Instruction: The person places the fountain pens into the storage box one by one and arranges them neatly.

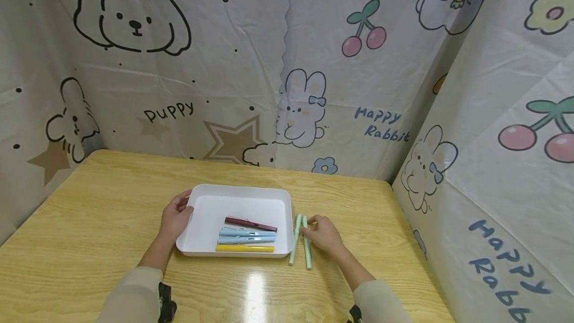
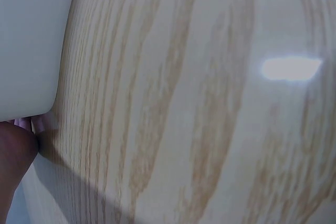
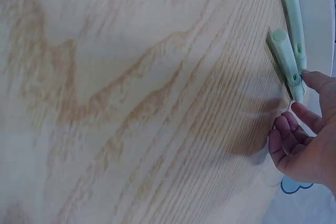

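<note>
A white tray (image 1: 202,223) lies on the table, holding a dark red pen (image 1: 251,224), two light blue pens (image 1: 246,239) and a yellow pen (image 1: 244,248). My left hand (image 1: 176,217) grips the tray's left side, thumb over the rim; in the left wrist view only part of this hand (image 2: 16,148) shows by the tray's corner (image 2: 31,77). Two light green pens (image 1: 307,248) lie just right of the tray, side by side. My right hand (image 1: 325,235) pinches the right one near its far end between thumb and index finger, other fingers curled (image 3: 310,150).
The wood-grain table (image 1: 112,203) runs up to printed cloth (image 1: 251,64) at its back, left and right. A bright light reflection (image 1: 255,293) falls on the tabletop in front of the tray.
</note>
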Available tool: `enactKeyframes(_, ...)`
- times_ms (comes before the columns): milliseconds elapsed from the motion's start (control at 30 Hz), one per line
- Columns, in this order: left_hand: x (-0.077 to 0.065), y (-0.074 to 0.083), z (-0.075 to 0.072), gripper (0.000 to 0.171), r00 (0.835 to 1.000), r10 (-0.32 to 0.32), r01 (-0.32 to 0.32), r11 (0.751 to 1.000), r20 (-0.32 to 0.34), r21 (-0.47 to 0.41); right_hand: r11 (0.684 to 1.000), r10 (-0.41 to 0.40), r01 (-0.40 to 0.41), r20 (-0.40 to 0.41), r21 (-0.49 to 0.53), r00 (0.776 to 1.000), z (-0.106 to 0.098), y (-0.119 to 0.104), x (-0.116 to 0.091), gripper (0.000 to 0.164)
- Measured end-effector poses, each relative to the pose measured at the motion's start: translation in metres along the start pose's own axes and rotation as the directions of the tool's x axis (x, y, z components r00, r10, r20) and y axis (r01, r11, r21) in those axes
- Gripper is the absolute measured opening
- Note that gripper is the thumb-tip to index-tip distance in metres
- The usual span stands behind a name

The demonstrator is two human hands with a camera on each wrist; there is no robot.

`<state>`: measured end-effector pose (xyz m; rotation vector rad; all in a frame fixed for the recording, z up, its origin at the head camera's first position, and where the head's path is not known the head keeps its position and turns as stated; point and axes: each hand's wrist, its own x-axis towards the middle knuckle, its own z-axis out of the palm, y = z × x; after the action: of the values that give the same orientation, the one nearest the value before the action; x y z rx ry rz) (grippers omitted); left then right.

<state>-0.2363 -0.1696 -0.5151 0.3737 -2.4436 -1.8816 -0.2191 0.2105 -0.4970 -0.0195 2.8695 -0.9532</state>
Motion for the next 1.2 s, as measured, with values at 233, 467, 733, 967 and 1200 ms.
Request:
enactKeyframes(233, -0.0015, 0.0008, -0.0004, 0.051, 1.000, -0.001, 0.001, 1.000, 0.000, 0.004, 0.999, -0.004, 0.005, 0.015, -0.035, 1.000, 0.0000, -0.0015, -0.0014, 0.045)
enactKeyframes(467, -0.0007, 0.0008, -0.0003, 0.051, 1.000, -0.003, 0.003, 1.000, -0.002, 0.004, 0.997, -0.027, 0.029, 0.029, -0.065, 0.999, -0.0013, -0.0036, -0.0033, 0.042)
enactKeyframes(733, -0.0007, 0.0013, -0.0004, 0.051, 1.000, -0.006, 0.006, 1.000, -0.001, 0.012, 0.998, -0.033, 0.034, 0.015, -0.058, 0.999, -0.0012, -0.0007, -0.0029, 0.040)
enactKeyframes(967, 0.0008, -0.0014, 0.0001, 0.052, 1.000, -0.004, 0.004, 1.000, -0.003, 0.003, 0.992, -0.038, 0.037, -0.006, -0.121, 0.999, -0.0022, -0.0002, -0.0023, 0.034)
enactKeyframes(1200, 0.0013, -0.0019, 0.0008, 0.052, 1.000, -0.008, 0.008, 1.000, 0.003, -0.002, 0.989, -0.057, 0.054, -0.017, -0.139, 0.998, -0.0078, -0.0008, -0.0037, 0.028)
